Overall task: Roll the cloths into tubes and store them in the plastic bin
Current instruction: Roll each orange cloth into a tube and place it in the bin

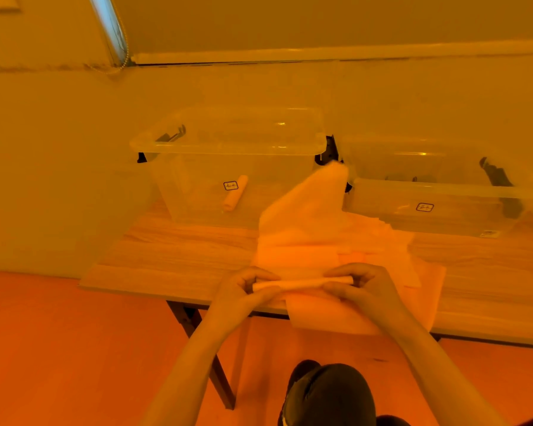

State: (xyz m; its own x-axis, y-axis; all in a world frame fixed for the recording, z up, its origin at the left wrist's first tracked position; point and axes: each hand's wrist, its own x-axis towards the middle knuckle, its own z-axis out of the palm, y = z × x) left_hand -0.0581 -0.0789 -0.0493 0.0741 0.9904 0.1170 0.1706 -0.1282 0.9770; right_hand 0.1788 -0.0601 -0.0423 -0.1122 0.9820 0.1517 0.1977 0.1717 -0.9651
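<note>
The left hand (pixel 246 287) and right hand (pixel 356 285) are each pinching an end of the thin pale cloth tube (pixel 302 284) at the wooden counter (pixel 173 256) edge, keeping the roll tight; one rolled cloth (pixel 235 193) is already lying in the clear plastic bin (pixel 228 167) behind

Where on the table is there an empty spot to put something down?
Bare wood shows on the table left of the cloth pile, in front of the left bin. Another bare strip lies at the right, in front of the right bin. The middle is crowded: the left hand and right hand grip the rolled cloth there.
</note>
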